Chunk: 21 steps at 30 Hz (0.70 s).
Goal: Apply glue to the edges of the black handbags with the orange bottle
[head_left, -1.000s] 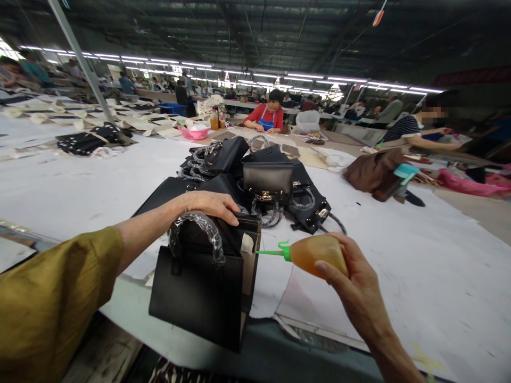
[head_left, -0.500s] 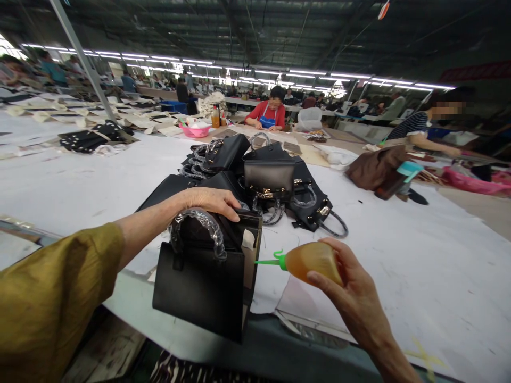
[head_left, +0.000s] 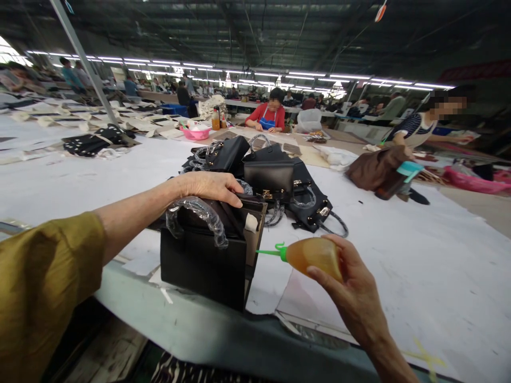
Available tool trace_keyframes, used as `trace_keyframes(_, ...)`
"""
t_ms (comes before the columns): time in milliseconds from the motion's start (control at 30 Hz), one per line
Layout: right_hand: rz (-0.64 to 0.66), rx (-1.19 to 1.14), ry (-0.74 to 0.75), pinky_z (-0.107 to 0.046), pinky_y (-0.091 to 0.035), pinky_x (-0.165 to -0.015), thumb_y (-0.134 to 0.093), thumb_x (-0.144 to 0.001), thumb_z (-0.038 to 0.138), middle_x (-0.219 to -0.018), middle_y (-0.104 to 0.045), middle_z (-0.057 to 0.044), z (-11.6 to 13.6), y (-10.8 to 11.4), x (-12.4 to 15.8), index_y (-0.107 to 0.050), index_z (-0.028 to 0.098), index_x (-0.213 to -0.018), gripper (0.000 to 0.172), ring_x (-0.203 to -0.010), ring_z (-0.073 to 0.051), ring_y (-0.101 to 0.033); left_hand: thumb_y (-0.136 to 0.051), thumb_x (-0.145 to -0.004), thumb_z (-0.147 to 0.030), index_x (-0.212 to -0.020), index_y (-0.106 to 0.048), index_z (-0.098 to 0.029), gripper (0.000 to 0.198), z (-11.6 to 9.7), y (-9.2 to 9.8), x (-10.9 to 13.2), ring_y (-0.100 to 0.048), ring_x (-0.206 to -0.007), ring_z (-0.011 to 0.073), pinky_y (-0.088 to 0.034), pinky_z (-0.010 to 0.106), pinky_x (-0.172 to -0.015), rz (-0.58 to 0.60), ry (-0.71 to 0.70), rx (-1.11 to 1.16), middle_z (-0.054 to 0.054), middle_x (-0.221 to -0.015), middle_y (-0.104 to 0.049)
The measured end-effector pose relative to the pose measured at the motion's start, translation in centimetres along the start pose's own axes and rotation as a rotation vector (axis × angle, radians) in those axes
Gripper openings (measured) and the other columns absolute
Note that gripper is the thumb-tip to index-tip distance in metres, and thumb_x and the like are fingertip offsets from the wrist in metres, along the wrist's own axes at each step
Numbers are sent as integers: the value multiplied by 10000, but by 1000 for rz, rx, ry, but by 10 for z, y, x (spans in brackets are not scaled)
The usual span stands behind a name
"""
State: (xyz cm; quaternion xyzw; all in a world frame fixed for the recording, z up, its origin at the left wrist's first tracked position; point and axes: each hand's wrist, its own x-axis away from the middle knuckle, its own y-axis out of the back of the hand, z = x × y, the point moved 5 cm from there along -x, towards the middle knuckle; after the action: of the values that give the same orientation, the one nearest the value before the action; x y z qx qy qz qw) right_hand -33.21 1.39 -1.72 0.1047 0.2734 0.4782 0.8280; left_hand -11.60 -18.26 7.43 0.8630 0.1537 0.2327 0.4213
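A black handbag (head_left: pixel 203 266) stands at the table's front edge, its handle wrapped in clear plastic. My left hand (head_left: pixel 211 187) grips the bag's far upper edge, thumb side toward its open side panel, where a small pale patch shows. In my right hand (head_left: pixel 351 287) is a squeeze bottle (head_left: pixel 313 256) of amber liquid, lying on its side with its green nozzle pointing left. The nozzle's tip is at the bag's open side; whether it touches I cannot tell. Behind the bag lies a pile of black handbags (head_left: pixel 269 175) with plastic-wrapped handles.
White sheeting covers the table (head_left: pixel 399 266). A pink basin (head_left: pixel 195 132) and an amber bottle (head_left: pixel 216 119) stand farther back. A person in red (head_left: pixel 266 113) sits across the table; another person (head_left: pixel 419 122) works at the right, near a brown piece (head_left: pixel 373 170).
The handbag has shifted slightly up and right, with my left hand still on it. The bottle has risen a little, its nozzle still by the bag's side. The co-worker at right has moved an arm.
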Motion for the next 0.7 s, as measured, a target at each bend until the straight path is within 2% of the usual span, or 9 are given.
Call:
trace_keyframes(133,-24,-2,14,-376,-491,-806,-706,-702,609,-1054,-604,-37,-7,-3,-1,-507,268,-1166,609,-896,-234,-586,-551,-825,-370,-893,-680,-119,289,-10,-5,3,-548,-726,163,-370,219,-619,-84,-29,-98,9,-776,-638)
trace_keyframes(267,-7,-28,-10,-397,-474,-860,-705,-714,602,-1128,-584,-43,-19,-9,1,-486,275,-1193,620,-966,-244,-574,-556,-852,-280,-917,-671,-149,186,-13,-22,5,-564,-755,158,-375,215,-658,-142,-42,-210,0,-789,-638)
trace_keyframes(367,-13,-47,-20,-396,-475,-857,-700,-727,596,-1131,-572,-42,-27,-11,1,-481,275,-1195,608,-968,-242,-566,-570,-860,-247,-944,-669,-175,148,-12,-33,4,-586,-845,183,-389,228,-725,-211,-39,-355,22,-884,-651)
trace_keyframes(500,-43,-51,-5,-408,-474,-866,-704,-725,592,-1134,-563,-40,-30,-11,-2,-475,274,-1193,609,-970,-248,-563,-570,-874,-252,-1022,-651,-182,183,-12,-45,4,-586,-943,230,-410,275,-795,-256,-10,-497,64,-977,-636)
trace_keyframes(700,-41,-11,46,-419,-474,-895,-701,-731,593,-1179,-557,-61,-32,-14,-5,-479,260,-1206,621,-1025,-261,-555,-578,-874,-250,-1105,-636,-196,245,-8,-54,7,-585,-1009,262,-436,337,-872,-293,34,-511,81,-1052,-620)
